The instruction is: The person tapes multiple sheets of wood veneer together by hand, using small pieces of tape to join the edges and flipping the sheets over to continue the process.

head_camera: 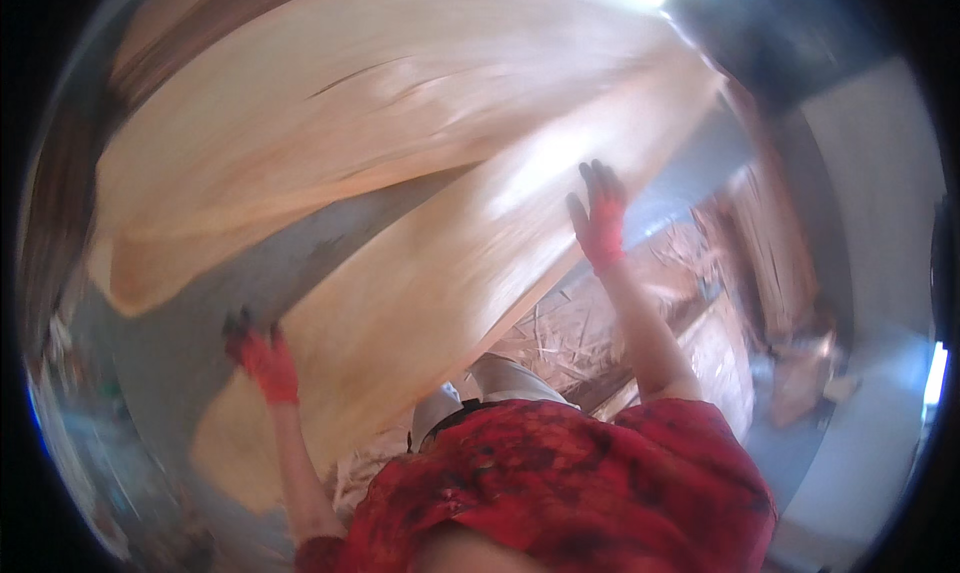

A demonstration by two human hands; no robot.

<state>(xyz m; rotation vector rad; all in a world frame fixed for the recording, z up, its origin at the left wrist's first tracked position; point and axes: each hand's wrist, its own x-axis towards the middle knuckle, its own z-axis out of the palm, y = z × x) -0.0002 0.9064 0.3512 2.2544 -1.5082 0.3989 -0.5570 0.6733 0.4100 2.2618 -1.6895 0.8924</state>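
Note:
Both my hands wear red gloves with dark fingertips. A long pale sheet of wood veneer slants across in front of my body, from lower left to upper right. My left hand is at the sheet's far edge near its lower-left end, thumb and fingers apart; whether it touches the wood is blurred. Over the sheet's upper-right part, close to its near edge, my right hand is spread with nothing gripped in it. Beyond lies a second, wider veneer sheet with dark splits in it. A grey surface shows between the two sheets.
Broken veneer scraps litter the area below the near edge, beside my legs. Stacked wood stands at the right, near a pale grey panel. Bright light glares at the top. The left rim is blurred.

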